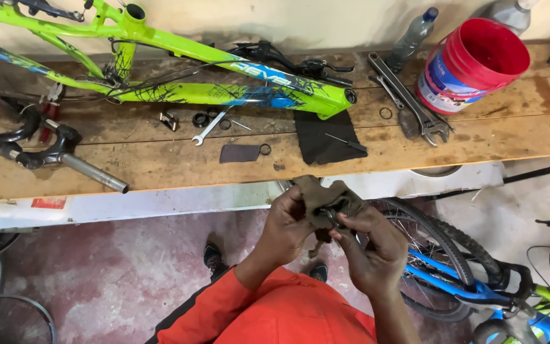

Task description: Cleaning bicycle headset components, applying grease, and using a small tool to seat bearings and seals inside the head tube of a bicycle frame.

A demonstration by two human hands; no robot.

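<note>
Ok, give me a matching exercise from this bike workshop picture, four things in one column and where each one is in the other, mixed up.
Things:
1. green bike frame
2. red bucket
3. dirty rag
4. blue bike

Places:
A. on the floor, right of the person
B. held in both hands
C. right end of the wooden bench
D. lying along the back of the bench

Pairs: 1-D, 2-C, 3-B, 4-A

I am seeing both hands, left hand (288, 224) and right hand (370, 245), gripping a brown rag (318, 194) around a small metal part (333, 218) below the wooden bench (160, 165).
</note>
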